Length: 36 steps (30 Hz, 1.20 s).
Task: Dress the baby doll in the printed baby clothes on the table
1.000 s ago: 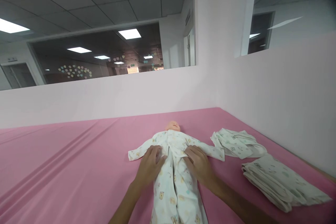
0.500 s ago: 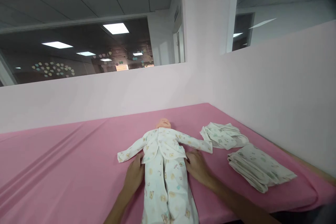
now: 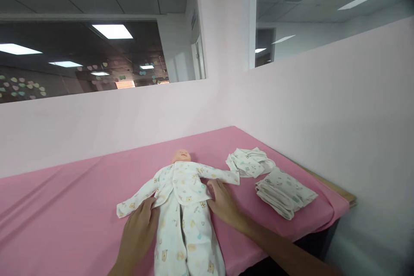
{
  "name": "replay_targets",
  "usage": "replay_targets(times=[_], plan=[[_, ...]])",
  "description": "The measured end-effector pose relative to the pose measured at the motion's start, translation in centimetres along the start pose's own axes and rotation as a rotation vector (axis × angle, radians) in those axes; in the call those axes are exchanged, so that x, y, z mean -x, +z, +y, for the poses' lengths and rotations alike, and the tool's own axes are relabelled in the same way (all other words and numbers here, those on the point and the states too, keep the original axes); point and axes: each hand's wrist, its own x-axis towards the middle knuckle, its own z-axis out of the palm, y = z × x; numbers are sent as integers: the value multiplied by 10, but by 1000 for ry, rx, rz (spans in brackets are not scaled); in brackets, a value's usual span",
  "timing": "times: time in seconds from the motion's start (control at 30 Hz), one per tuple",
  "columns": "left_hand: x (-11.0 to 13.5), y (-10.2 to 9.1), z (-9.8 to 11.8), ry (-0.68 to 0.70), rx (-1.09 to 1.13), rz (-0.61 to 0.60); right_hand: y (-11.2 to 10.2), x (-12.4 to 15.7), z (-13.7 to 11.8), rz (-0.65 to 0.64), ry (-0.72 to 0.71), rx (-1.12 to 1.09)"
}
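Doll (image 3: 181,194) in a white sleepsuit lies on its back near the middle of a pink sheet (image 3: 64,207), head (image 3: 181,155) toward the far wall and legs toward the camera. The left hand (image 3: 137,233) lies flat at the doll's side, fingers stretched out and close together, the fingertips touching the suit just under the spread sleeve. The right hand (image 3: 223,202) rests flat against the other side of the body below the other sleeve, fingers also extended and loosely together. Neither hand is closed on any cloth. The suit is pale and printed with small bears and coloured shapes. Its jacket overlaps the trousers at the waist, both sleeves are stretched sideways and the legs lie straight and side by side. Only the bare head shows outside the fabric. To the right of the doll, near its sleeve end, a crumpled garment (image 3: 249,161) of the same print sits on the sheet. Just beside that lies a folded stack of cloths (image 3: 284,187), close to the table's right edge, where a strip of wooden board (image 3: 336,189) shows past the sheet. The sheet is smooth apart from long creases on the left. Pale pink partition walls (image 3: 323,108) close the corner behind and to the right. Above them a dark window (image 3: 80,64) looks into another room — ceiling lights (image 3: 112,31) glow there, and small coloured paper shapes dot the wall inside.
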Motion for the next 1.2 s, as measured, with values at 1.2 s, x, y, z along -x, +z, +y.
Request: replay_targets(times=[1.2], plan=[[-87,22,25,62,221,17,75,-131,-88,-158,266,143]])
